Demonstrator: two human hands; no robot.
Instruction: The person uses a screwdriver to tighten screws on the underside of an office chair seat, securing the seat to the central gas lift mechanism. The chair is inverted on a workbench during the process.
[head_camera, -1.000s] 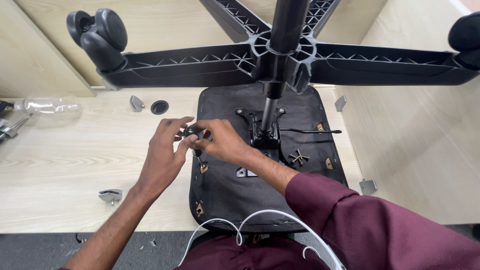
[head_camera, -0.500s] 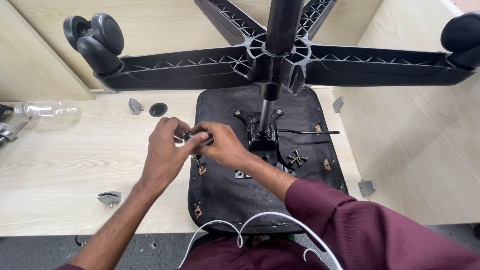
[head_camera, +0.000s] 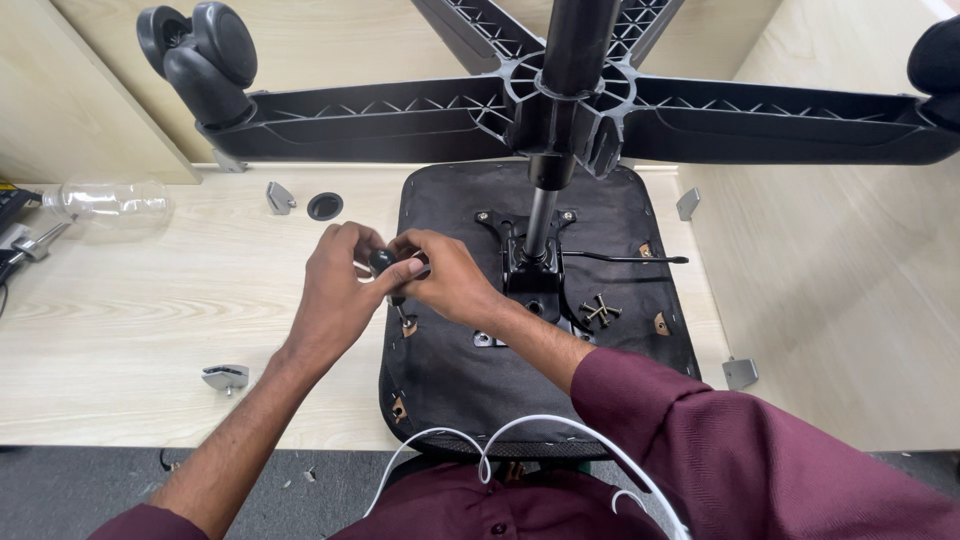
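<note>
Left hand (head_camera: 335, 295) and right hand (head_camera: 445, 285) pinched together on a small round black plastic knob (head_camera: 382, 261), fingers curled tight round it. Held just above the upturned black fabric-covered chair seat (head_camera: 450, 370), at its nine o'clock edge, on the pale wooden table (head_camera: 130, 320).

A clear plastic bottle (head_camera: 105, 200) is lying on its side at the far left of a pale wooden desk (head_camera: 150, 320). A round black grommet hole (head_camera: 324, 206) is sitting just beside a grey metal bracket (head_camera: 279, 197), while another bracket (head_camera: 225, 378) is resting near the desk's front edge.
</note>
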